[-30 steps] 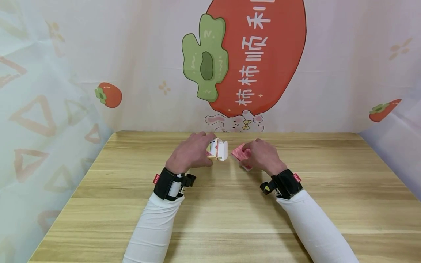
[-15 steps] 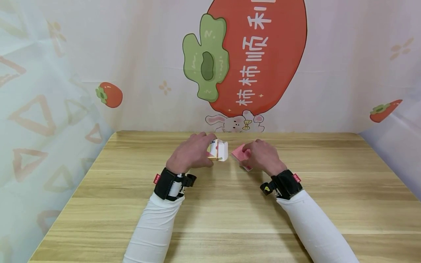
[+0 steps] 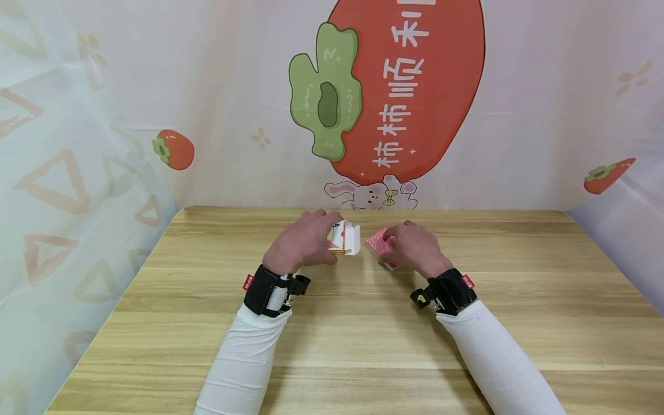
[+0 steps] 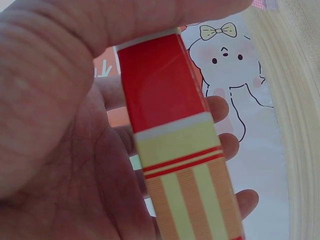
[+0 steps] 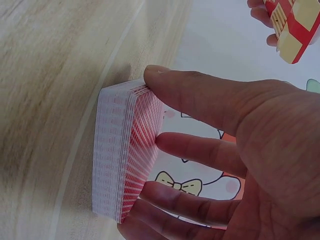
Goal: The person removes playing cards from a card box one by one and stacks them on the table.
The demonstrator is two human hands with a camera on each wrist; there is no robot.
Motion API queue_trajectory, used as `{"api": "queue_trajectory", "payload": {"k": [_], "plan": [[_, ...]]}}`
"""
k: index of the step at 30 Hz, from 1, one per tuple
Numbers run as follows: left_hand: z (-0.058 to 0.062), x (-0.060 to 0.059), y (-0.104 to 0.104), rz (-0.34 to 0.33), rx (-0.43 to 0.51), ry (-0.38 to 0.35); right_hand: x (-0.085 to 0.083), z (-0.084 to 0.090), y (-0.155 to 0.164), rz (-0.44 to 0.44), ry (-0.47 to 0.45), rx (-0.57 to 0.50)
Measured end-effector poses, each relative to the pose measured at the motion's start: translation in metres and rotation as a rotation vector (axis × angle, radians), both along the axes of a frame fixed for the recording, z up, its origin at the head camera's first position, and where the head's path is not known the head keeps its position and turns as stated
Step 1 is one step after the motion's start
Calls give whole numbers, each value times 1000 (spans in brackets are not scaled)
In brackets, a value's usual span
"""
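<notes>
The left hand (image 3: 303,245) grips the empty card box (image 3: 346,237); at its 3 o'clock, the right hand (image 3: 412,248) pinches the full deck (image 3: 377,242). Cards are out; boxing seems left.

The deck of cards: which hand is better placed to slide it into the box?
Probably the right hand. Its fingers already grip the deck of cards, apart from the card box. The left hand holds that box, its opened end facing the deck.
</notes>
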State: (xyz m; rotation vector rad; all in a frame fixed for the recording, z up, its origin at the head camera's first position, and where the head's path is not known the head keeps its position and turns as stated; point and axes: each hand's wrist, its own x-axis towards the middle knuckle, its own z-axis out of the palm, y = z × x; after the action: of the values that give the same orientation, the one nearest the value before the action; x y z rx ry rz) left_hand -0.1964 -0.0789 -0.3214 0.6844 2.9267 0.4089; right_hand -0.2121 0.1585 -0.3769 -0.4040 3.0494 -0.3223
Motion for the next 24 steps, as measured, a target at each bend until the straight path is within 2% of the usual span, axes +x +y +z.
{"api": "queue_trajectory", "payload": {"k": [15,24], "plan": [[-1,0,0,-17,2,10,0,-1,-1,-16,-37,-11],[0,0,0,-17,-6,1,1,-1,-2,-18,-28,-32]]}}
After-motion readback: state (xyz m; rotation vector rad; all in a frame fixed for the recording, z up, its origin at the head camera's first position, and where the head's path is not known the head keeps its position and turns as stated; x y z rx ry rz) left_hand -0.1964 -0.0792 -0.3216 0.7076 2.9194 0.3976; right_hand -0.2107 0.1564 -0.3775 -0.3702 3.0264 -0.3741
